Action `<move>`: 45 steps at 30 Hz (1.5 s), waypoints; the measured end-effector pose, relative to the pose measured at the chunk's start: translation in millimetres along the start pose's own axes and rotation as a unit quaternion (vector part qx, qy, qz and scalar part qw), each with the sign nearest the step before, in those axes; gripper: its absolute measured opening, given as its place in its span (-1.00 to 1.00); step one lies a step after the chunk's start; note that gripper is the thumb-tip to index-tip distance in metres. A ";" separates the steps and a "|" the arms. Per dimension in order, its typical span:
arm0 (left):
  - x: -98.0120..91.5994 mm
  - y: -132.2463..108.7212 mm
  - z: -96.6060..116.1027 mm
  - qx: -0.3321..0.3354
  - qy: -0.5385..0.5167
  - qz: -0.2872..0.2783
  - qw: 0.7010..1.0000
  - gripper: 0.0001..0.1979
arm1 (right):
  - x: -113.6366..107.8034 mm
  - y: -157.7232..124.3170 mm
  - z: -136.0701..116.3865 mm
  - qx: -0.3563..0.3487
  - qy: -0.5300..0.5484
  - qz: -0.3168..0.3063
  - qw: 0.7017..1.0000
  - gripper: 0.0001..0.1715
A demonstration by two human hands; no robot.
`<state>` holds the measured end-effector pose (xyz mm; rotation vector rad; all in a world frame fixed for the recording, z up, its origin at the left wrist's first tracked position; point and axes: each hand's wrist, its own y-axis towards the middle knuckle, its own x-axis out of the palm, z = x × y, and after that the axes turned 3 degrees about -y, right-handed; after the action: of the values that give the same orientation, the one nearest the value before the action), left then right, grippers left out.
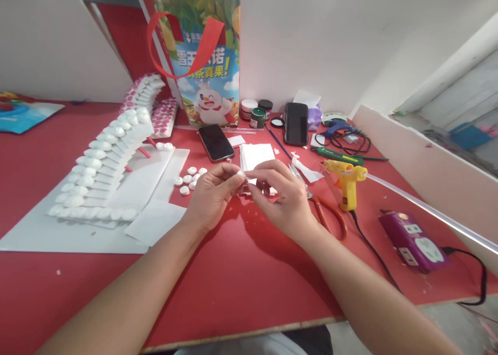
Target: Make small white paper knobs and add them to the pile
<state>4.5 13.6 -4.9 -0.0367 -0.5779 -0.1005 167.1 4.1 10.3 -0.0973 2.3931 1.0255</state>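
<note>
My left hand (212, 195) is closed, its thumb and forefinger pinching a small white piece (241, 173), perhaps paper; the fingers cover most of it. From the other side, the bent fingers of my right hand (286, 197) meet at the same piece. Just behind both hands lies a stack of white paper squares (257, 154). Several small white rolled discs (187, 179) are spread beside my left hand. Further left stands a curved white form (112, 176) edged with rows of similar white rounds.
Orange-handled scissors (330, 215), a yellow glue gun (344, 179) with a long glue stick, and a purple box (412, 241) with a cord are on the right. Behind are two phones (216, 142), paint jars (258, 117) and a tall printed bag (212, 59).
</note>
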 end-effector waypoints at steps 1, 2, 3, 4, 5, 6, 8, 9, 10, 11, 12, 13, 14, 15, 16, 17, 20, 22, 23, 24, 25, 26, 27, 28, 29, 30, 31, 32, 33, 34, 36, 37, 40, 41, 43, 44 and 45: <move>-0.1 0.2 -0.3 0.000 -0.001 0.001 1.000 -0.69 | -0.3 -0.3 0.5 -0.013 -0.015 -0.001 1.000 -0.79; -0.3 0.4 -0.6 -0.001 -0.003 0.003 1.000 -0.69 | -0.5 -0.5 1.0 -0.026 -0.029 -0.004 0.999 -0.78; -0.4 0.6 -0.9 -0.001 -0.005 0.006 1.000 -0.69 | -0.8 -0.7 1.4 -0.038 -0.044 -0.007 0.998 -0.77; -0.4 0.9 -1.2 -0.001 -0.009 0.010 1.000 -0.69 | -1.1 -0.8 1.6 -0.052 -0.059 -0.010 0.997 -0.75; -0.4 1.1 -1.5 -0.001 -0.012 0.013 1.000 -0.69 | -1.2 -0.8 1.7 -0.066 -0.073 -0.011 0.995 -0.74; -0.4 1.2 -1.7 -0.001 -0.014 0.015 1.000 -0.69 | -1.2 -0.8 1.7 -0.080 -0.087 -0.013 0.993 -0.74; 0.0 1.3 -2.0 0.002 -0.013 0.024 1.000 -0.69 | -0.7 -1.0 1.5 -0.099 -0.114 -0.016 0.988 -0.73; 0.2 1.2 -2.1 0.004 -0.010 0.029 1.000 -0.69 | -0.3 -1.2 1.4 -0.102 -0.125 -0.021 0.987 -0.72; 0.3 1.1 -2.1 0.005 -0.007 0.033 0.999 -0.69 | 0.2 -1.6 1.4 -0.101 -0.135 -0.027 0.985 -0.71; 0.2 1.1 -2.1 0.006 -0.003 0.036 0.999 -0.69 | 0.6 -2.0 1.4 -0.099 -0.144 -0.031 0.984 -0.70; -0.1 1.2 -2.0 0.007 0.000 0.037 0.999 -0.69 | 0.7 -2.4 1.3 -0.097 -0.148 -0.033 0.984 -0.69; -0.8 1.5 -2.0 0.007 0.001 0.036 0.999 -0.69 | 0.7 -2.9 1.0 -0.097 -0.145 -0.031 0.984 -0.68; -1.9 2.0 -1.9 0.007 -0.002 0.036 0.999 -0.69 | 0.3 -3.3 0.4 -0.099 -0.135 -0.027 0.986 -0.66; -3.2 2.8 -1.8 0.008 -0.008 0.036 0.999 -0.69 | -0.4 -3.7 -0.5 -0.105 -0.118 -0.023 0.987 -0.65; -4.6 3.7 -1.4 0.010 -0.016 0.035 0.999 -0.68 | -1.3 -3.9 -2.0 -0.111 -0.100 -0.022 0.989 -0.63; -6.0 4.6 -0.9 0.013 -0.025 0.034 0.999 -0.68 | -2.4 -4.0 -3.8 -0.118 -0.081 -0.023 0.989 -0.62; -8.4 6.4 1.8 0.009 -0.049 0.016 0.999 -0.67 | -5.7 -2.6 -10.5 -0.106 -0.042 -0.002 0.994 -0.63; -7.8 6.3 3.8 -0.001 -0.055 0.006 0.998 -0.65 | -7.0 -0.7 -13.6 -0.043 -0.011 0.034 0.998 -0.67; -7.1 5.9 4.5 -0.005 -0.053 0.003 0.999 -0.64 | -7.3 0.4 -14.2 0.002 0.015 0.047 0.999 -0.68; -6.3 5.4 5.0 -0.007 -0.049 0.000 0.999 -0.62 | -7.4 1.4 -14.3 0.047 0.045 0.052 0.997 -0.70; -5.5 4.8 5.2 -0.008 -0.044 -0.005 0.999 -0.62 | -7.1 2.2 -13.8 0.087 0.077 0.048 0.992 -0.71; -4.8 4.3 5.2 -0.009 -0.039 -0.013 0.999 -0.62 | -6.7 2.7 -13.2 0.114 0.105 0.040 0.987 -0.71; -4.3 3.8 5.0 -0.008 -0.036 -0.020 0.999 -0.63 | -6.1 3.0 -12.5 0.130 0.126 0.031 0.983 -0.72; -4.1 3.5 4.7 -0.009 -0.034 -0.027 0.999 -0.65 | -5.3 3.0 -12.0 0.135 0.137 0.022 0.981 -0.72; -4.1 3.4 4.3 -0.010 -0.035 -0.033 0.999 -0.66 | -4.4 2.7 -11.9 0.134 0.142 0.014 0.981 -0.72; -4.2 3.4 4.0 -0.012 -0.036 -0.036 0.999 -0.68 | -3.5 2.2 -12.1 0.131 0.145 0.006 0.981 -0.72; -4.5 3.6 3.8 -0.013 -0.038 -0.038 0.998 -0.68 | -2.7 1.6 -12.5 0.128 0.147 0.001 0.981 -0.71; -4.9 3.8 3.7 -0.015 -0.038 -0.040 0.998 -0.69 | -2.1 1.1 -13.2 0.126 0.148 -0.004 0.981 -0.71; -5.4 4.1 3.7 -0.016 -0.038 -0.040 0.998 -0.69 | -1.6 0.6 -13.9 0.124 0.147 -0.008 0.981 -0.71; -5.9 4.4 3.8 -0.017 -0.035 -0.041 0.998 -0.69 | -1.3 0.2 -14.6 0.118 0.142 -0.010 0.983 -0.70; -6.7 4.7 4.1 -0.019 -0.025 -0.041 0.999 -0.69 | -1.1 -0.1 -15.4 0.100 0.121 -0.008 0.988 -0.69; -7.0 4.8 4.2 -0.018 -0.021 -0.040 0.999 -0.68 | -1.2 -0.1 -15.4 0.089 0.109 -0.007 0.990 -0.69; -7.3 4.2 4.0 -0.017 -0.013 -0.040 0.999 -0.68 | -1.5 -0.1 -14.1 0.061 0.071 -0.001 0.996 -0.70; -7.3 3.9 3.7 -0.017 -0.014 -0.041 0.999 -0.70 | -1.6 -0.1 -13.2 0.053 0.061 0.001 0.997 -0.71; -7.1 3.2 3.0 -0.019 -0.018 -0.047 0.999 -0.73 | -1.8 -0.4 -11.0 0.035 0.045 0.005 0.998 -0.71; -7.0 2.9 2.6 -0.020 -0.020 -0.051 0.998 -0.74 | -1.9 -0.6 -9.7 0.026 0.037 0.006 0.999 -0.71; -7.0 2.7 2.3 -0.020 -0.023 -0.054 0.998 -0.75 | -2.0 -0.7 -8.4 0.016 0.029 0.006 0.999 -0.70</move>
<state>-2.3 17.1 -6.7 -0.0474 -0.6240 -0.2174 165.3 -2.5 15.6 -0.1020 2.4641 1.0017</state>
